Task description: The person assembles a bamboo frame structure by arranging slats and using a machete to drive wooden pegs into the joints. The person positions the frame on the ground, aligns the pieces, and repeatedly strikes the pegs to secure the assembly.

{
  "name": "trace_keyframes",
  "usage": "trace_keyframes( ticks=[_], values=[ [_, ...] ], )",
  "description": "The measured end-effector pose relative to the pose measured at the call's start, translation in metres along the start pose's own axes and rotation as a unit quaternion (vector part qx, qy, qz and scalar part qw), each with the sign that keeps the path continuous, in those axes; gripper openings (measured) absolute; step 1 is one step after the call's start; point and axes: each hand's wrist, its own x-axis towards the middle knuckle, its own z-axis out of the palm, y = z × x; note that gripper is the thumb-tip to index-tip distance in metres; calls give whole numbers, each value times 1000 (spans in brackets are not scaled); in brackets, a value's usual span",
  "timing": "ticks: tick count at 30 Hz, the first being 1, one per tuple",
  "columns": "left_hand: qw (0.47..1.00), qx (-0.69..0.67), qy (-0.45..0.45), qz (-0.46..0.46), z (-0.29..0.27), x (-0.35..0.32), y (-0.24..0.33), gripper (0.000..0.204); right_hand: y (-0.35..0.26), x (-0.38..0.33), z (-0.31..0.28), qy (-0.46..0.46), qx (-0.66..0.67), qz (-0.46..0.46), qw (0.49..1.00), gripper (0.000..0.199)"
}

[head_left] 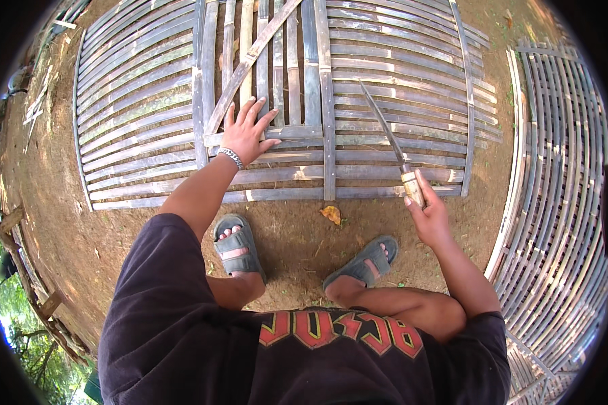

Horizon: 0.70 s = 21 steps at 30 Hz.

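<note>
My right hand (429, 212) is closed around the pale handle of a long knife (390, 135). Its narrow dark blade tapers to a point and angles up and left over the right part of a bamboo slat panel (398, 101). My left hand (248, 133), fingers spread, rests on the panel's middle section, beside the lower end of a diagonal bamboo strip (253, 61). Under that strip run several upright slats, with a short crosspiece (297, 133) at their lower end. A chain bracelet (232, 158) circles my left wrist.
Brown dirt ground surrounds the panel. My sandalled feet stand at its near edge, with a dry yellow leaf (331, 214) between them. Another bamboo slat structure (564, 169) rises at the right. Wooden branches (37, 283) and greenery lie at the far left.
</note>
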Motion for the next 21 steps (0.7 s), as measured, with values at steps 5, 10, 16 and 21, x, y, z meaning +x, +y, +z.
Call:
trace_keyframes(
  ticks=[5,10,16,21],
  values=[
    [1000,16,-11,5,2,4,-2,83,-17,-2,5,-46,-78,-25,996,68],
    [999,23,-29,7,2,8,-1,84,-12,-3,16,-43,-89,-87,991,67],
    [1000,14,-13,10,11,6,-2,84,27,-6,12,39,-189,-129,973,66],
    [999,14,-24,19,6,8,0,88,50,-15,2,70,-293,-94,949,73]
  ],
)
